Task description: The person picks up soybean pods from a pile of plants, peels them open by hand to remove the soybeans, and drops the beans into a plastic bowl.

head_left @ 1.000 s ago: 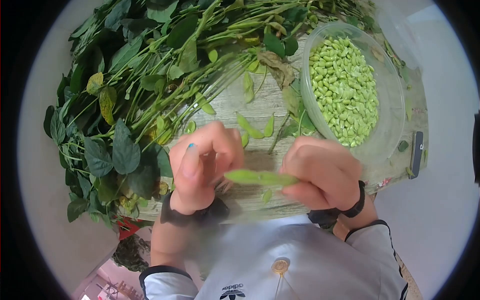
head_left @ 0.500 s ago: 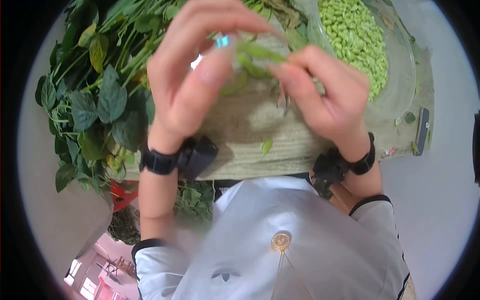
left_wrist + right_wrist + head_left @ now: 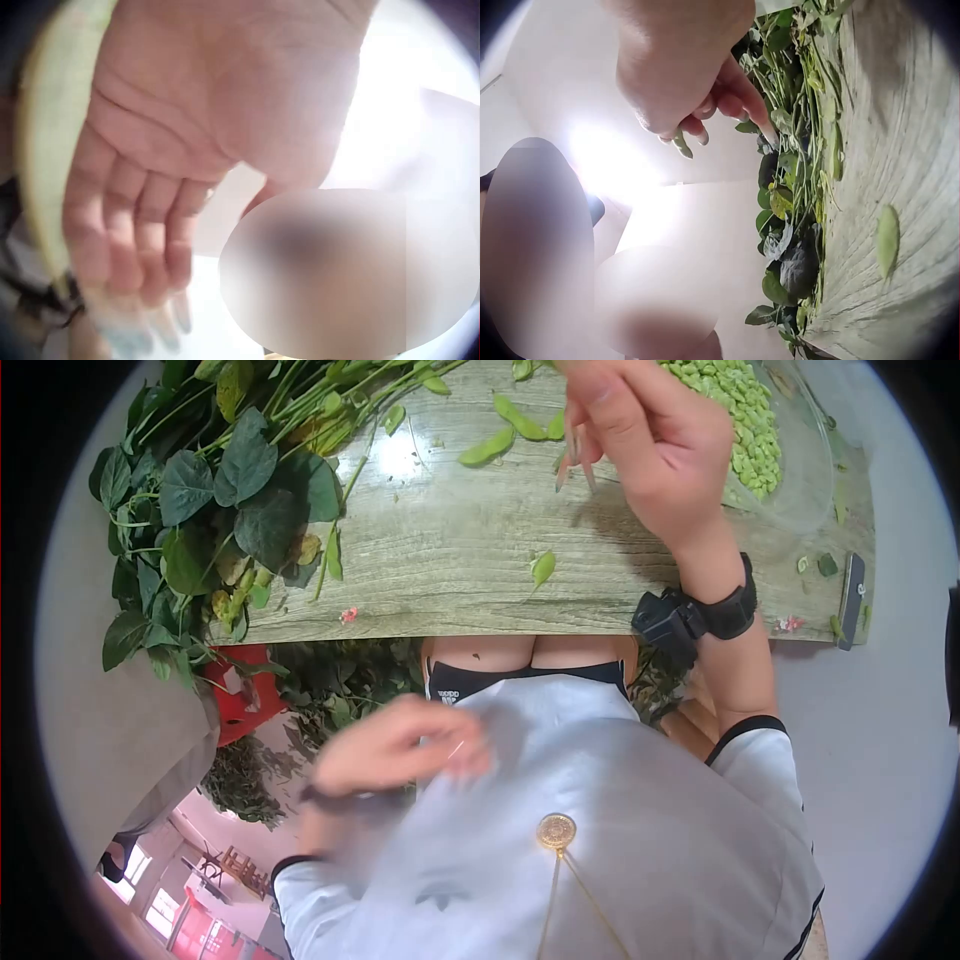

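Observation:
My right hand is raised over the table at the top of the head view. Between its thumb and fingers it pinches a green bean pod, mostly covered by the hand. Down in front of the white shirt, my left hand is blurred. Its fingers hang fairly straight in the left wrist view, with nothing in the palm. Several loose pods lie on the wooden table, and one single pod is nearer its front edge. Shelled green beans fill part of a clear tub beside my right hand.
Cut bean plants with leaves and stems cover the table's left side and hang over its edge. A dark flat object lies at the right edge. Below the table are a red container and more leafy plants.
My left hand has left the pod and dropped down to the shirt. The right hand has moved up and farther over the table, keeping the pod. The head view has tilted toward the lap.

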Demonstrator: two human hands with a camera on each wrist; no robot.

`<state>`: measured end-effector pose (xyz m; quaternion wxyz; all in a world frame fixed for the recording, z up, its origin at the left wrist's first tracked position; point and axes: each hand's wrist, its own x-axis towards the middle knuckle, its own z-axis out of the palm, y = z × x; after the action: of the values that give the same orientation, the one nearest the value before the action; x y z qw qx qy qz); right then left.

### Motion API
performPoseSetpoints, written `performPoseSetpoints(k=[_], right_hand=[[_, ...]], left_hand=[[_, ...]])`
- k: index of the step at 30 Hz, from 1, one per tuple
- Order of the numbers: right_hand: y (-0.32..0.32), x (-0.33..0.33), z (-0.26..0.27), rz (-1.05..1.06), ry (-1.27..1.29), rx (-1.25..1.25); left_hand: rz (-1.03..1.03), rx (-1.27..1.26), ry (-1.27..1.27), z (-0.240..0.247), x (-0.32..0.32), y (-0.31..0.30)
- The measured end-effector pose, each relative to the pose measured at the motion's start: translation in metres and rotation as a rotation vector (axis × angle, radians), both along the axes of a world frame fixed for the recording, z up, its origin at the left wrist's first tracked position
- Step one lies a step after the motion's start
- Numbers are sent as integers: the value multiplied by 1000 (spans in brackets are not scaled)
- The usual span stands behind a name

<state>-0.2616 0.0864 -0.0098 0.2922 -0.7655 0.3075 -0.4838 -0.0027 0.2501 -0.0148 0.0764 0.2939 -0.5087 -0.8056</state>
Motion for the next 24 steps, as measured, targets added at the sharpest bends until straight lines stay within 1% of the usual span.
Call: performPoseSetpoints(k=[1, 3, 4, 5, 6, 7, 9, 10, 12, 14, 16, 17, 18, 19, 21, 22, 23, 24], right_hand=[[1, 3, 1, 2, -1, -10], [5, 11, -3, -66, -110, 15], [3, 10, -4, -71, -114, 5], [-1, 7, -6, -35, -57, -31], [-1, 4, -7, 3, 4, -59], [1, 4, -6, 2, 6, -60], [0, 4, -4, 12, 24, -45], [0, 5, -5, 9, 23, -51], [1, 6, -7, -13, 66, -76], [-1, 7, -8, -44, 93, -43], [-3, 7, -7, -75, 124, -13], [-2, 8, -7, -131, 191, 88], [-2, 8, -6, -183, 257, 188], [0, 9, -2, -181, 260, 181], [10, 12, 6, -237, 284, 316], [17, 13, 12, -248, 286, 325], [23, 16, 14, -251, 284, 315], [30, 18, 12, -250, 196, 319]], left_hand=[[148, 287, -100, -43, -15, 25], [573, 225, -207, -117, -9, 70], [769, 99, -377, -157, 22, 95], [958, -33, -544, -178, 63, 108], [1157, -182, -708, -153, 78, 101], [1359, -335, -871, -129, 91, 97], [971, -666, -1266, -139, 166, 128], [972, -674, -1264, -116, 151, 113], [406, 28, -1135, -50, 113, 90], [79, -26, -740, 2, 79, 64], [131, -114, -405, 54, 53, 30], [132, -119, -401, 64, 53, 18], [217, -319, -283, 71, 53, 7], [302, -518, -162, 76, 52, -1], [623, -465, -288, 80, 38, -12], [779, -349, -358, 84, 18, -28], [780, -360, -353, 81, 3, -41], [791, -270, -273, 75, -11, -54]])
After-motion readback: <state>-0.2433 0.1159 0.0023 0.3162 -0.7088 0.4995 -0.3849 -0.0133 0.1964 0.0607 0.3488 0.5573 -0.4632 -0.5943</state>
